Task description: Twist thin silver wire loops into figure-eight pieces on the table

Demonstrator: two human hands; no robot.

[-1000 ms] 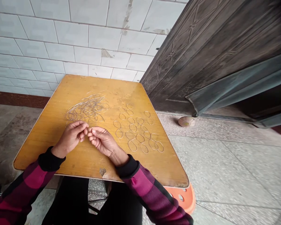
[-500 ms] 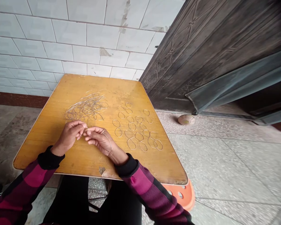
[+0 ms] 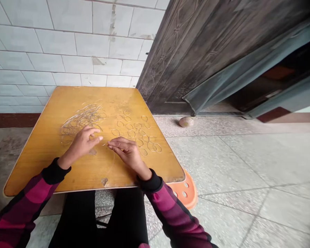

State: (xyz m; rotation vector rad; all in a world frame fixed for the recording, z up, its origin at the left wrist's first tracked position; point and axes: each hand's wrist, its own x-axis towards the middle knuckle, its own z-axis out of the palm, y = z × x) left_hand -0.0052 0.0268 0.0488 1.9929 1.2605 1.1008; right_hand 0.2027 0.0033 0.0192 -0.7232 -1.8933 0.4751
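My right hand (image 3: 126, 150) pinches a thin wire (image 3: 114, 156) between thumb and fingertips; part of the wire hangs below the fingers and a short end pokes out to the left. My left hand (image 3: 82, 143) is open beside it, thumb and fingers apart, holding nothing. Just beyond my left hand lies a tangled pile of thin silvery wires (image 3: 85, 115) on the yellow wooden table (image 3: 41, 168). To the right of the pile, several wires bent into figure-eight loops (image 3: 152, 146) lie spread out, partly behind my right hand.
A white tiled wall (image 3: 77, 63) stands behind the table. At the right is a dark carved wooden door (image 3: 175, 58) with a grey-green curtain (image 3: 222, 79). An orange stool (image 3: 187, 193) sits under the table's right corner. A roundish object (image 3: 186, 121) lies on the floor.
My hands have moved apart. The left has let go of the wire and opened, while the right keeps it and has turned palm down. The view has swung to the right.
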